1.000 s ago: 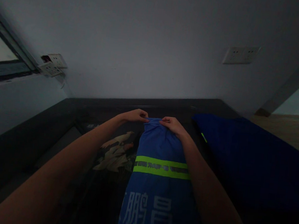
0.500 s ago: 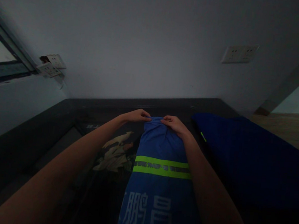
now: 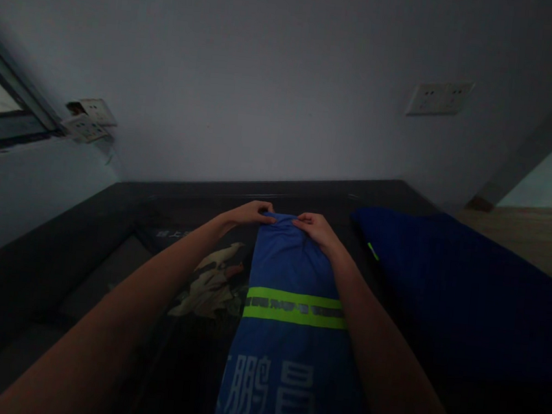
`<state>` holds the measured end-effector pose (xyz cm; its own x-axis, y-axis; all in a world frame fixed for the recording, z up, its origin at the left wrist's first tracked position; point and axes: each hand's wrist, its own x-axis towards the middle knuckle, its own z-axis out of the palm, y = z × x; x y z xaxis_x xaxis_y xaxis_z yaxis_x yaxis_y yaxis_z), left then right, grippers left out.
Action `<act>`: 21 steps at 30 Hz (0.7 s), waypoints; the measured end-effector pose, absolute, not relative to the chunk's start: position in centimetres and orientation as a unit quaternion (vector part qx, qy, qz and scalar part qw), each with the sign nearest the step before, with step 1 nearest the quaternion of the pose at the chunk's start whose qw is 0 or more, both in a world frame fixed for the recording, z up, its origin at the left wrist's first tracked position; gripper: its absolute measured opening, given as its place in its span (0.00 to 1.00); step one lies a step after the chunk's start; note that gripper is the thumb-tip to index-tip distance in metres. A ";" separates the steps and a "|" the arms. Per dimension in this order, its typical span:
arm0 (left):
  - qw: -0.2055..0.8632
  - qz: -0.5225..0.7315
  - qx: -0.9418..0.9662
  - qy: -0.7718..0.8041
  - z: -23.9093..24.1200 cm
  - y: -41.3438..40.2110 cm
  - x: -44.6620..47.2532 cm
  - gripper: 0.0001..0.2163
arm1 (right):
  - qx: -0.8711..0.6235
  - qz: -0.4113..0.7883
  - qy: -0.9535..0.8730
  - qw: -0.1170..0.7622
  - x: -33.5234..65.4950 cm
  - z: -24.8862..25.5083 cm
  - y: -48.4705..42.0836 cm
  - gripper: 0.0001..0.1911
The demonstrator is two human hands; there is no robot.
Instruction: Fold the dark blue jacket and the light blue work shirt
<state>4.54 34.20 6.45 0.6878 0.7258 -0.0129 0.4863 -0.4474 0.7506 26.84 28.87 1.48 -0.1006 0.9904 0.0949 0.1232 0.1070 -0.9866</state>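
Observation:
A blue work garment [image 3: 294,264] lies lengthwise before me on a dark surface, narrowed into a long strip. Across it runs a bright yellow-green band with a worn grey reflective stripe, and white characters show nearer to me. At its far edge my left hand [image 3: 254,213] pinches the left corner between thumb and fingers. My right hand [image 3: 317,228] pinches the same edge a little to the right. Between the two hands the cloth is slightly creased. The garment's near end runs out of view at the bottom.
More dark blue cloth [image 3: 464,284] with a small yellow-green tab lies at the right. The dark surface [image 3: 258,187] has a raised edge against the grey wall [image 3: 278,83], and a pale bird picture [image 3: 213,279]. Wall sockets [image 3: 440,98] sit at the right, others [image 3: 89,121] near the window.
My left hand has shifted slightly left, and the garment's far end looks a bit wider and flatter. Both hands keep their pinch; the whole view has moved slightly.

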 end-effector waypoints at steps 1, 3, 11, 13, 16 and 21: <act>0.381 0.158 0.835 0.365 6.3 34.0 4.5 0.19 | -0.485 0.459 -0.580 0.467 26.8 1.4 28.9 0.11; 0.379 0.157 0.834 0.368 6.0 33.8 4.5 0.20 | -0.491 0.450 -0.584 0.463 26.8 1.4 28.9 0.10; 0.281 0.192 0.824 0.453 3.1 34.4 4.9 0.11 | -0.593 0.316 -0.635 0.381 24.9 1.2 28.8 0.06; 0.260 0.195 0.818 0.475 2.4 34.6 4.8 0.07 | -0.617 0.292 -0.636 0.360 23.8 0.8 28.6 0.04; 0.238 0.203 0.802 0.508 1.5 34.3 4.7 0.10 | -0.650 0.259 -0.638 0.322 22.4 0.2 28.2 0.04; 0.231 0.224 0.739 0.592 0.5 33.3 4.4 0.13 | -0.688 0.227 -0.630 0.280 21.8 0.1 28.0 0.07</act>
<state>4.38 33.26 0.47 0.1990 0.9784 0.0565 0.7713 -0.1919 0.6069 21.75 27.98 0.07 0.1025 0.9939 0.0407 0.7391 -0.0487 -0.6718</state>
